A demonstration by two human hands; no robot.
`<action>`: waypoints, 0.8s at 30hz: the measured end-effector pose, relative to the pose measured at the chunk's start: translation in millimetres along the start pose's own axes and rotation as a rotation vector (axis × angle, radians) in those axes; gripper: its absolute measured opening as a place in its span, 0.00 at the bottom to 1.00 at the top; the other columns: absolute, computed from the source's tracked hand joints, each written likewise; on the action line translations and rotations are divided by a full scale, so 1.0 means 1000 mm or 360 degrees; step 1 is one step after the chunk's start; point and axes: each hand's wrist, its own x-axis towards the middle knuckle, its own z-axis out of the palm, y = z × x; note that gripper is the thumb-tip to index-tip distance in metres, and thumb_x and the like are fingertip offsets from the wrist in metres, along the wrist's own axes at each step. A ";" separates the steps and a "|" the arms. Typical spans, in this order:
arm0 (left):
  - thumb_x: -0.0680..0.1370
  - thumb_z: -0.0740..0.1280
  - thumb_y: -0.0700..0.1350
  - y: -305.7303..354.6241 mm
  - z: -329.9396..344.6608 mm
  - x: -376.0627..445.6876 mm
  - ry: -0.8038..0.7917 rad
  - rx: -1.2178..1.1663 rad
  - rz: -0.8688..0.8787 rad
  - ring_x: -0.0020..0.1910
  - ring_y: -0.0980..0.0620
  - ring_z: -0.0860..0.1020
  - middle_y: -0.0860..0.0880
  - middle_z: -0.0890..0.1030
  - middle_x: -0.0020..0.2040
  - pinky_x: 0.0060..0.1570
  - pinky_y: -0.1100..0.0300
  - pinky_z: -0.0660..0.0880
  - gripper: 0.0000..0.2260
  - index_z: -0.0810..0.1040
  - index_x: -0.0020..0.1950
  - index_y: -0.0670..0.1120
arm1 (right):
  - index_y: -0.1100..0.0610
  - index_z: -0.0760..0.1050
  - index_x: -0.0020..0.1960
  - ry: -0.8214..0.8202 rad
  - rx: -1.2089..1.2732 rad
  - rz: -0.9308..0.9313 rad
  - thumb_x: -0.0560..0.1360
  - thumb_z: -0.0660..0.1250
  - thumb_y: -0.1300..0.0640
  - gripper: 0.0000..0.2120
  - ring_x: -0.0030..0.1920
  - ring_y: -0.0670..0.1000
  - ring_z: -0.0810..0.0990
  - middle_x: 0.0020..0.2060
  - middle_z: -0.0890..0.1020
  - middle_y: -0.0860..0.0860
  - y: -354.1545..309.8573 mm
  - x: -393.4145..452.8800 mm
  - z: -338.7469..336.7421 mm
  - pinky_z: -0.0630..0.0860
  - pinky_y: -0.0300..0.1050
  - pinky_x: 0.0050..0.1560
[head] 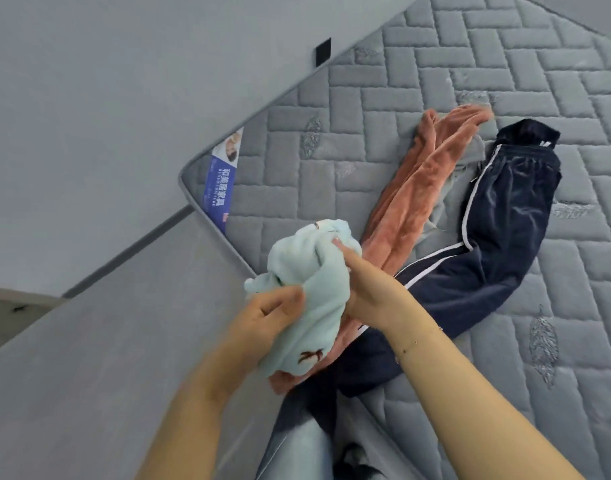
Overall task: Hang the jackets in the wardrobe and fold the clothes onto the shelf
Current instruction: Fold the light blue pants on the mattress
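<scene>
Around the hands: a grey quilted mattress (418, 81) with a herringbone stitch and embroidered feather motifs, a blue label (219, 188) with white lettering along its edge at 9 o'clock from the clothes, and a small black patch (323, 51) on the grey surface beyond that edge at 11 o'clock. Spread on the mattress, three garments: plush orange trousers (411, 199), a crumpled grey piece (446, 199) wedged between them and navy velvety trousers (498, 230) with white side stripes and a gathered waistband at 1 o'clock. Overlapping legs near the mattress edge, orange under navy. In front of these, blocking the lower ends of the orange legs, one bunched mint fleece garment (307, 292) with a small brown embroidered mark, raised above the mattress edge at the centre of view. Left hand (269, 317) at 7 o'clock of the bundle, fingers curled into the fleece and gripping it. Right hand (369, 289) at 4 o'clock, index finger extended along the cloth, thumb and remaining fingers hidden behind the bundle, so grip unclear. Thin bracelet (414, 342) on the right wrist. Two bare forearms rising from the bottom edge; below them, a light denim leg (297, 445). Soft, deep-pile fabrics throughout.
</scene>
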 end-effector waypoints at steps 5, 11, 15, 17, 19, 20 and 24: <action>0.77 0.56 0.60 -0.021 0.037 -0.115 0.0094 0.0079 0.0031 0.55 0.51 0.82 0.48 0.85 0.53 0.58 0.58 0.76 0.25 0.85 0.55 0.45 | 0.55 0.76 0.66 -0.0262 -0.0122 -0.0281 0.75 0.67 0.63 0.19 0.59 0.55 0.82 0.60 0.82 0.56 0.046 -0.106 0.010 0.79 0.51 0.58; 0.81 0.64 0.51 -0.048 0.054 -0.191 0.1018 -0.0561 0.0011 0.49 0.56 0.79 0.51 0.80 0.52 0.49 0.59 0.76 0.06 0.78 0.56 0.53 | 0.50 0.78 0.64 -0.0186 -0.0188 -0.0613 0.68 0.62 0.65 0.26 0.58 0.55 0.82 0.59 0.83 0.55 0.108 -0.239 0.007 0.80 0.49 0.54; 0.70 0.68 0.67 -0.043 0.047 -0.200 0.0459 -0.1055 -0.0600 0.51 0.44 0.84 0.44 0.85 0.51 0.50 0.46 0.80 0.21 0.87 0.46 0.51 | 0.54 0.78 0.65 -0.0200 0.0030 -0.0647 0.71 0.55 0.69 0.27 0.61 0.59 0.79 0.63 0.80 0.59 0.144 -0.302 0.009 0.76 0.56 0.61; 0.73 0.63 0.70 -0.044 0.056 -0.197 0.0180 -0.1112 -0.0683 0.52 0.41 0.84 0.44 0.85 0.55 0.51 0.46 0.79 0.27 0.87 0.51 0.49 | 0.57 0.78 0.65 -0.0234 0.0091 -0.0625 0.69 0.54 0.69 0.28 0.61 0.60 0.79 0.63 0.79 0.60 0.158 -0.327 0.013 0.76 0.57 0.61; 0.78 0.63 0.63 -0.049 0.071 -0.207 0.0114 -0.1132 -0.0622 0.52 0.42 0.84 0.44 0.84 0.57 0.50 0.48 0.79 0.21 0.85 0.58 0.50 | 0.58 0.78 0.63 -0.0178 0.0095 -0.0617 0.64 0.57 0.65 0.29 0.61 0.64 0.79 0.62 0.79 0.62 0.179 -0.359 0.021 0.76 0.58 0.60; 0.79 0.66 0.58 -0.050 0.077 -0.216 0.0096 -0.1109 -0.0555 0.50 0.43 0.85 0.44 0.84 0.56 0.47 0.50 0.80 0.15 0.85 0.57 0.51 | 0.59 0.78 0.63 -0.0113 0.0101 -0.0635 0.62 0.58 0.64 0.30 0.62 0.66 0.78 0.62 0.79 0.62 0.191 -0.374 0.025 0.75 0.60 0.60; 0.75 0.73 0.51 -0.057 0.085 -0.265 -0.0152 -0.1057 -0.0365 0.57 0.41 0.82 0.42 0.82 0.61 0.56 0.44 0.79 0.20 0.80 0.65 0.46 | 0.67 0.75 0.63 0.0295 0.0235 -0.0710 0.65 0.69 0.49 0.31 0.56 0.66 0.79 0.60 0.78 0.69 0.237 -0.429 0.049 0.75 0.58 0.55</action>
